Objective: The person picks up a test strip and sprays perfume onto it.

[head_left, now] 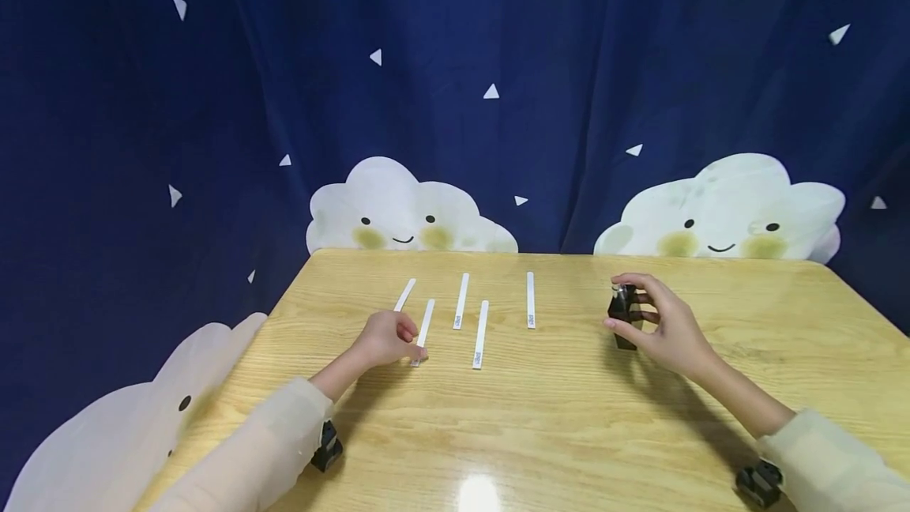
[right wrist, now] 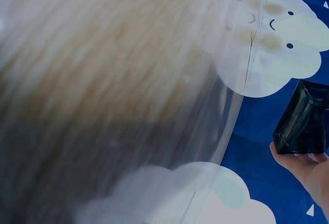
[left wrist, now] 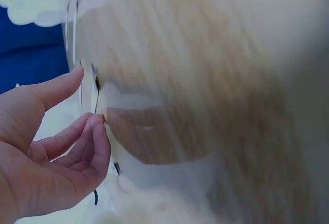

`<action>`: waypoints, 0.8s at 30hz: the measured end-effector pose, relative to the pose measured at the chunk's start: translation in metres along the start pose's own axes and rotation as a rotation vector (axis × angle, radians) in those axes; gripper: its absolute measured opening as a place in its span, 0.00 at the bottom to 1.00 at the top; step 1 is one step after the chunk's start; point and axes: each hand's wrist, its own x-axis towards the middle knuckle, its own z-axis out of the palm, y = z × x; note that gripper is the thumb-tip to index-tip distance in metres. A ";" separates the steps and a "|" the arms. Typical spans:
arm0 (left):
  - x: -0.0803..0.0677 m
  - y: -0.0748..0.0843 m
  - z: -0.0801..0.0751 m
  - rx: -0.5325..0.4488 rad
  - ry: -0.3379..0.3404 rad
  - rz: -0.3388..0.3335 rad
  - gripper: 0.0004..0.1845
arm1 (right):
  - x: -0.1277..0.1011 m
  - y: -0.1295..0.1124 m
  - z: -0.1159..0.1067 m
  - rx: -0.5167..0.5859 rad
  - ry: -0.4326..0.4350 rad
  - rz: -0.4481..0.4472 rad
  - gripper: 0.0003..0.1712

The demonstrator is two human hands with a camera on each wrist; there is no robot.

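Several white paper strips lie side by side on the wooden table point(head_left: 569, 417). My left hand point(head_left: 415, 342) rests at the near end of one strip point(head_left: 425, 324). In the left wrist view the left hand point(left wrist: 87, 98) has loosely curled fingers point(left wrist: 97, 126) that touch the strip's edge, with the thumb held apart. My right hand point(head_left: 613, 303) grips a small dark bottle point(head_left: 624, 332) with a silver top, which stands upright on the table to the right of the strips. The bottle point(right wrist: 303, 118) shows again above the right hand point(right wrist: 303, 165) in the blurred right wrist view.
Other strips lie at the far left point(head_left: 404, 295), in the middle point(head_left: 461, 300) point(head_left: 481, 334) and on the right point(head_left: 530, 299). A dark blue curtain point(head_left: 498, 38) with white clouds hangs behind the table. The table's left edge point(head_left: 284, 299) drops off beside the left arm.
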 end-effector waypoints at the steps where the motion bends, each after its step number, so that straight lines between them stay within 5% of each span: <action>1: -0.001 0.001 0.001 0.011 -0.001 0.001 0.18 | -0.001 0.000 0.000 0.000 0.001 0.001 0.37; 24: -0.001 0.006 0.002 -0.045 0.014 -0.086 0.20 | -0.005 0.003 0.001 -0.004 0.008 -0.040 0.37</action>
